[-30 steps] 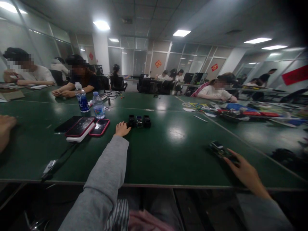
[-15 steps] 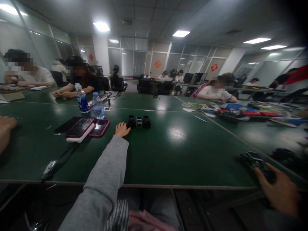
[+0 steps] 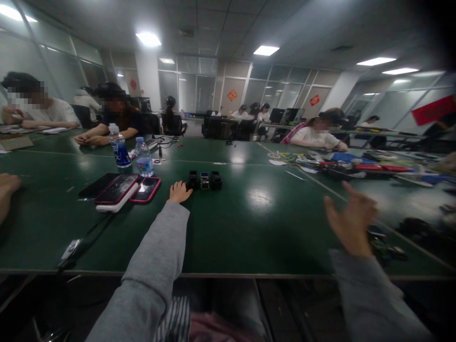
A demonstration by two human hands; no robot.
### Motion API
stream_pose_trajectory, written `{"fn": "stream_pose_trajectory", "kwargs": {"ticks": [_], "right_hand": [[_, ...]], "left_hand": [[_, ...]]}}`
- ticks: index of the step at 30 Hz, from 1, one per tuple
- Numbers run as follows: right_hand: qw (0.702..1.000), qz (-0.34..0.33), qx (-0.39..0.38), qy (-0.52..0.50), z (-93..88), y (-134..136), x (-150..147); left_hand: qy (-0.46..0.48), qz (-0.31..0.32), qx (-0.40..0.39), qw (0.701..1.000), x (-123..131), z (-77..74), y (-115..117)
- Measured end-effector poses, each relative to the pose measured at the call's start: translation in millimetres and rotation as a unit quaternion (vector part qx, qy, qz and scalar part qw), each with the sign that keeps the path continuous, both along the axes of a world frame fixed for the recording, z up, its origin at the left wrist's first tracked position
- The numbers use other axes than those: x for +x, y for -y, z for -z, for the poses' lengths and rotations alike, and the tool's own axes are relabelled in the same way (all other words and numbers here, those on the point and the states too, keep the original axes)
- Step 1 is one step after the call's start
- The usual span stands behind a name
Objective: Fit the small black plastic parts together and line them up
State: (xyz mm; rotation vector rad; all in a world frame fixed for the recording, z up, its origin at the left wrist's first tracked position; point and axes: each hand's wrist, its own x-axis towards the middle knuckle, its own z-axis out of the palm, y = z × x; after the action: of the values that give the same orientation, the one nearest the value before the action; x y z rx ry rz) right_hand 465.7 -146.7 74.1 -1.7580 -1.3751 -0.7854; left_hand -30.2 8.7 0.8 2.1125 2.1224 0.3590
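Observation:
My left hand (image 3: 180,192) rests on the green table with its fingers stretched out, the fingertips at the left one of two black blocks (image 3: 193,179). I cannot tell whether they press on it. Between that block and the other black block (image 3: 215,180) stands a small device with a little screen (image 3: 204,180). My right hand (image 3: 352,219), slightly blurred, is raised over the right part of the table, fingers apart, holding nothing. Partly behind its wrist lies a green circuit board with parts on it (image 3: 386,249).
Phones (image 3: 146,189) and a white power bank (image 3: 117,203) lie left, near two bottles (image 3: 144,159). Wires and tools (image 3: 338,166) are heaped at the far right. Another person's hand (image 3: 9,187) is at the left edge. Several people sit around the room.
My right hand has let go of the circuit board at the right and moved up and to the left. My left hand stays beside the black block.

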Motion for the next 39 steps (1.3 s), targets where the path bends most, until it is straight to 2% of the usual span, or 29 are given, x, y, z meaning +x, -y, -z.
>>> {"fn": "stream_pose_trajectory", "kwargs": {"ticks": [2, 5, 8, 10, 12, 16, 18, 22, 25, 27, 29, 31, 32, 34, 37, 39], "right_hand": [[0.995, -0.091, -0.045, -0.013, -3.4, -34.4, -73.8], [0.963, -0.234, -0.117, 0.071, 17.9, -79.2, -174.3], [0.914, -0.337, -0.19, 0.126, 49.4, -113.3, -229.4], [0.898, -0.363, -0.225, 0.104, 63.7, -128.6, -239.4], [0.896, -0.368, -0.238, 0.074, 69.9, -136.5, -236.8], [0.935, -0.311, -0.17, 0.011, 69.1, -137.9, -225.1], [0.946, -0.285, -0.156, -0.018, 69.5, -139.2, -222.6], [0.919, -0.313, -0.233, -0.061, 73.2, -146.0, -217.6], [0.883, -0.383, -0.258, -0.082, 70.3, -135.7, -201.9], [0.848, -0.441, -0.283, -0.077, 65.3, -115.4, -180.5], [0.819, -0.473, -0.317, -0.074, 60.8, -87.7, -149.0], [0.818, -0.457, -0.341, -0.081, 59.5, -58.9, -108.3], [0.831, -0.428, -0.345, -0.088, 60.5, -45.8, -85.2], [0.879, -0.336, -0.321, -0.108, 64.7, -23.3, -35.4], [0.955, -0.154, -0.215, -0.137, 71.6, 2.8, 39.9], [0.98, -0.038, -0.122, -0.15, 74.3, 17.2, 85.2]], "left_hand": [[0.002, 0.003, 0.002, 1.0, 0.0, 0.6, -0.2], [0.001, -0.002, 0.007, 1.0, 0.5, 1.7, 0.1], [0.002, -0.004, 0.011, 1.0, 1.0, 2.9, -0.1], [0.003, -0.003, 0.01, 1.0, 0.8, 3.7, -0.8], [0.003, -0.003, 0.008, 1.0, 0.3, 4.4, -1.8], [0.003, 0.001, 0.011, 1.0, -0.5, 5.2, -2.5], [0.0, 0.002, 0.011, 1.0, -0.2, 5.0, -1.7], [-0.006, -0.005, 0.011, 1.0, 1.3, 4.4, 0.3], [-0.007, -0.006, 0.013, 1.0, 1.4, 4.1, 0.5], [-0.002, -0.002, 0.01, 1.0, 0.8, 4.0, 0.2], [0.003, 0.002, 0.006, 1.0, 0.2, 4.1, -0.3], [0.005, 0.003, 0.006, 1.0, -0.2, 4.5, -0.6], [0.006, 0.003, 0.007, 1.0, -0.2, 4.7, -0.6], [0.005, 0.002, 0.008, 1.0, 0.0, 5.1, -0.5], [0.0, -0.001, 0.011, 1.0, 0.3, 5.2, 0.0], [-0.002, 0.0, 0.011, 1.0, 0.3, 4.5, 0.3]]}}
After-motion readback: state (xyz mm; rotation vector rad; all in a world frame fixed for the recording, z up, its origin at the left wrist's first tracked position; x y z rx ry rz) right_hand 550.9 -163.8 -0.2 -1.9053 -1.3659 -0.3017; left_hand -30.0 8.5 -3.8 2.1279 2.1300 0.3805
